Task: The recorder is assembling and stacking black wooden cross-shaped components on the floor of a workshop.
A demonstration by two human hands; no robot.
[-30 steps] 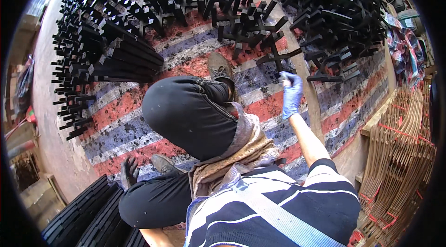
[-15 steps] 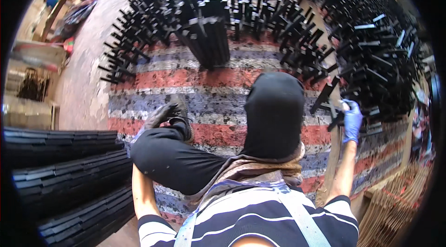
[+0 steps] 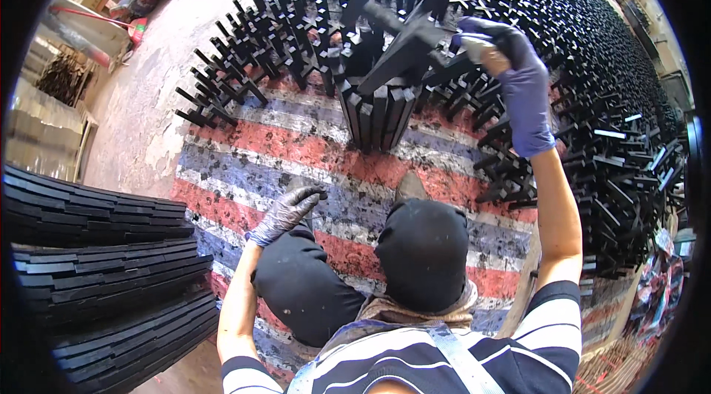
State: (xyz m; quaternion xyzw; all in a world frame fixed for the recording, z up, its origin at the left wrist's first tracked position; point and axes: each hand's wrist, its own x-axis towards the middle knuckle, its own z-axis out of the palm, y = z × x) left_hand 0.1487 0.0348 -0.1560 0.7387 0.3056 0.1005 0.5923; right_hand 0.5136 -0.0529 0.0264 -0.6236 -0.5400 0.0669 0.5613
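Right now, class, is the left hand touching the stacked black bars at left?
Apart: the head view shows striped sheet between the left hand and the stacked black bars.

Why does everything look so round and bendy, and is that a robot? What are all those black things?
No robot, just a person in a striped shirt. All the pictures come from a wide camera on the person's head, looking down; its lens makes straight things bend. The dark round lumps are knees.

The right hand, gloved in purplish blue, holds up a black crossed piece. The left hand, gloved in grey, is near the left knee, holding nothing that I can see.

Below is a red, white and blue striped sheet with dark spots. Many more black crosses crowd the far side, with upright black bars bunched in front. Black strips lie stacked at the left.
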